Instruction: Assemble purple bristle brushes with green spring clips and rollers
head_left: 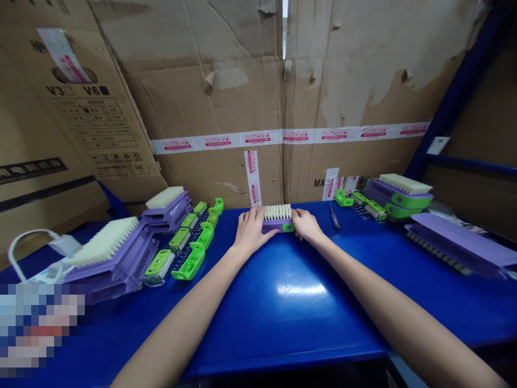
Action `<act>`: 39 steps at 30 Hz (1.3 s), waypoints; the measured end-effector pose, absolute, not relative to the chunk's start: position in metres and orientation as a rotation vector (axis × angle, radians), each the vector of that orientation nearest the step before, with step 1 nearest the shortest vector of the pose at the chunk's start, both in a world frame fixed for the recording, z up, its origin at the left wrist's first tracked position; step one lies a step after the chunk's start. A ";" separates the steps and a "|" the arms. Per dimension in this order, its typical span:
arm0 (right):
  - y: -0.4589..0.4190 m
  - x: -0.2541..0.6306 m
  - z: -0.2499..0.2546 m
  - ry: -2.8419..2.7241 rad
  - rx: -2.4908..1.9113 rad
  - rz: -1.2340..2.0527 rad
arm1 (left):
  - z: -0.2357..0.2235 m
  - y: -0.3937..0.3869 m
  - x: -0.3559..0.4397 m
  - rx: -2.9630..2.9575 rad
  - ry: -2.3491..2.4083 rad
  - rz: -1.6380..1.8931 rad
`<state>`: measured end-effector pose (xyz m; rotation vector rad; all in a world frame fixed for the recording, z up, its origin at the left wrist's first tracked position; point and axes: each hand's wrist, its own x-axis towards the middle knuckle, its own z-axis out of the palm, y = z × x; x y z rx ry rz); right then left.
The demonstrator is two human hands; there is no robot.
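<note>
A purple brush point(277, 222) with pale bristles facing up and a green piece at its right front rests at the back of the blue table. My left hand point(253, 227) is closed around its left end, the thumb along the front side. On the right end, my right hand point(306, 224) grips the brush beside the green piece, fingers curled and partly hidden. A small dark screwdriver-like tool point(335, 217) lies to the right of my right hand.
Purple brush parts point(109, 242) are stacked at left, beside green-topped metal pieces point(180, 237) and green end caps point(196, 254). More purple brushes point(399, 193) stand at right, with a purple handled brush point(460, 240) in front. Cardboard point(226, 97) walls the back of the blue table point(299, 323).
</note>
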<state>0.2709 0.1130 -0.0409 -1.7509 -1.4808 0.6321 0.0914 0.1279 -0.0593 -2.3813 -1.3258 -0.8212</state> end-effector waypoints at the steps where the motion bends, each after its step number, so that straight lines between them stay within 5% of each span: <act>1: 0.113 0.271 -0.041 -1.495 -1.771 0.605 | -0.059 0.127 0.092 -2.374 -1.320 -0.810; 18: 0.115 0.328 -0.025 -1.396 -2.064 -0.413 | -0.054 0.115 0.099 -2.116 -1.401 -0.730; 39: 0.102 0.423 -0.042 -0.769 -2.215 -0.286 | -0.049 0.107 0.102 -2.281 -1.092 -0.756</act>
